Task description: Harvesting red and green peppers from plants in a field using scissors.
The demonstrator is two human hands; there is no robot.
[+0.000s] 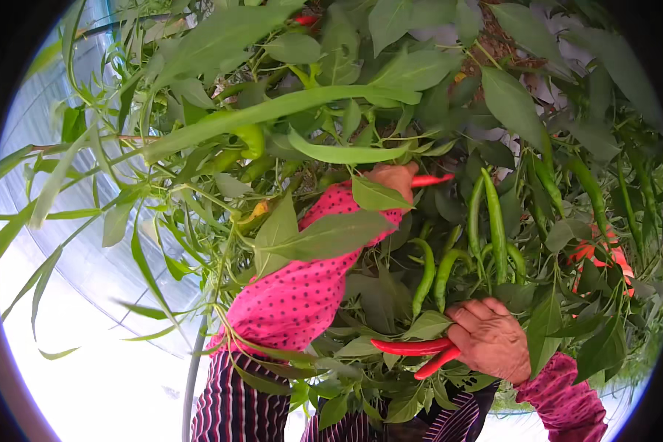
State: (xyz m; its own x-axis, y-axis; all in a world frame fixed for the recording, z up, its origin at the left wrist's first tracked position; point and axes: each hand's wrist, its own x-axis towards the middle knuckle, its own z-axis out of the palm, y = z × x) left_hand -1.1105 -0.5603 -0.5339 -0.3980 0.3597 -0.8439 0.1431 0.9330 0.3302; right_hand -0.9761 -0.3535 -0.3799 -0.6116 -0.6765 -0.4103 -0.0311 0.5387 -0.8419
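My left hand [395,179] reaches in among the pepper plant's leaves, in a pink sleeve [293,301] with dark dots. A red chili pepper [433,180] sticks out of its grip to the right. Leaves hide part of that hand and forearm. Lower right, my right hand [489,340] has its fingers curled around two red chili peppers [411,347], whose ends point left. Just above the right hand hang several green chili peppers [496,226] on the plant. Another curved green pepper [425,276] hangs to their left.
Long narrow leaves [282,108] cross in front of my left arm. More green peppers [588,185] hang at the right, near an orange-red thing [605,254] half hidden by foliage. Translucent sheeting [88,221] curves along the left, and a grey pole [193,370] rises at lower left.
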